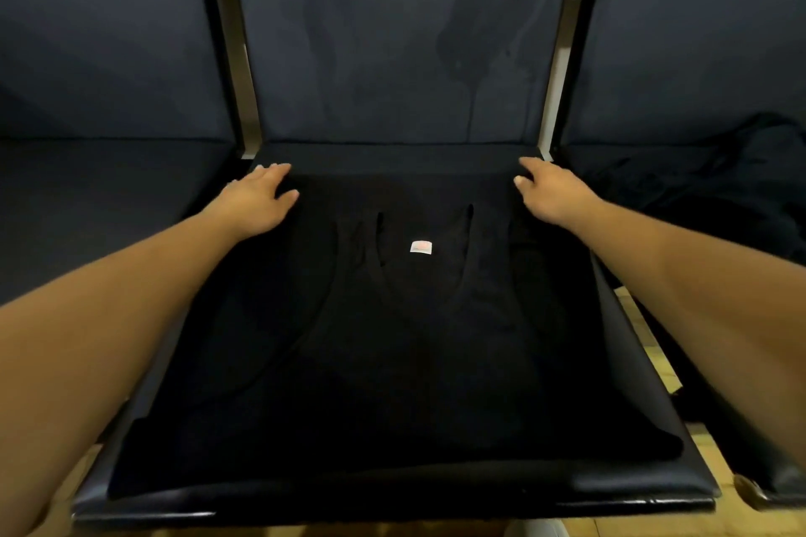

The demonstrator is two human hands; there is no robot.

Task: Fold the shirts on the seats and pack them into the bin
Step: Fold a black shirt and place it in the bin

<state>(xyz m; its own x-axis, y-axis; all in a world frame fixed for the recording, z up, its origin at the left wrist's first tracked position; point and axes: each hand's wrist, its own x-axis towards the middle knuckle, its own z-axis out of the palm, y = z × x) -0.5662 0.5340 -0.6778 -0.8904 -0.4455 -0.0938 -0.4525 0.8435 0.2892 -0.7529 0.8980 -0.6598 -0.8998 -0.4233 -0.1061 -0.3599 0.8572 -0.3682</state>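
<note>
Black cloth covers nearly all of the surface (392,156) in front of you: a shirt (392,340) lies spread flat on the middle seat of a row, with its neckline toward the backrest and a small pale label (421,247) showing inside the collar. The seat pad is dark and glossy along its near edge, and a narrow bare strip of it shows beyond the shirt's far edge.

Your left hand (257,198) rests palm down on the shirt's far left corner, fingers outstretched and relaxed, gripping nothing. Your right hand (551,192) rests the same way at the far right corner, fingers straight and pointing toward the back of the seat, thumb held a little apart. Both forearms reach in from the near corners of the view.

The backrest (392,35) is upholstered in dull navy fabric and carries a darker stain (479,35) on its right half. Black frame posts (227,57) separate it from the neighbouring backrests, with a pale wall showing through the gaps.

On the right seat (610,161), a second dark garment (719,196) lies in a crumpled heap, well apart from your right hand. The left seat (109,196) shows only its dark pad. Light wooden floor (645,327) shows between the seats and beneath the front edge.
</note>
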